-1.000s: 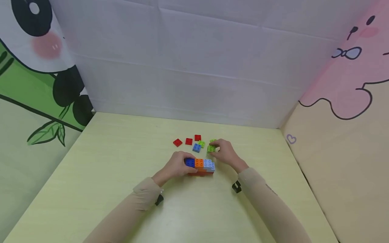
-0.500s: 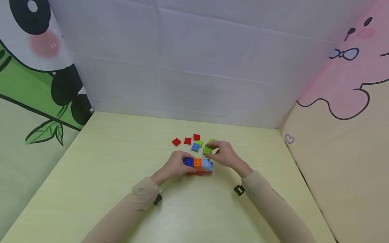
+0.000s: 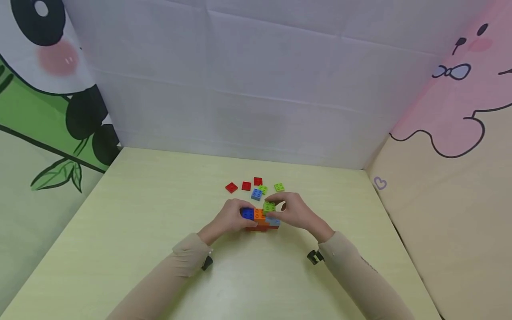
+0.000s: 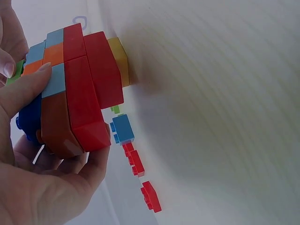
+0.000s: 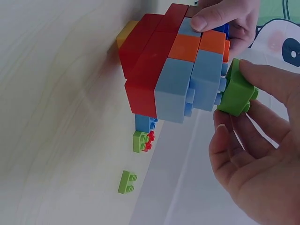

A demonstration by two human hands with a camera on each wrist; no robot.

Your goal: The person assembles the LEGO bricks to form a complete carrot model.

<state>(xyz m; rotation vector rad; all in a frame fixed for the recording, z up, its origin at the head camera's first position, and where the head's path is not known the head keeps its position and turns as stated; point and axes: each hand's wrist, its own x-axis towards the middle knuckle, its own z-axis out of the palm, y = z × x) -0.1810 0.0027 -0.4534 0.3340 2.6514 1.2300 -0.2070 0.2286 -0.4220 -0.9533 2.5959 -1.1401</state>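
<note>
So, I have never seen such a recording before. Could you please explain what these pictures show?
There is no machine: a person works with two bare hands. The wide pictures are taken from the head, the close ones from each wrist. The left hand holds a block assembly in several colours. The right hand pinches a green brick at the assembly's light-blue studs. Loose on the table lie three red bricks, one blue brick and two lime-green bricks.

Left hand (image 3: 229, 216), right hand (image 3: 296, 213) near each other, both gripping; forearms (image 3: 154, 282) angled inward.
</note>
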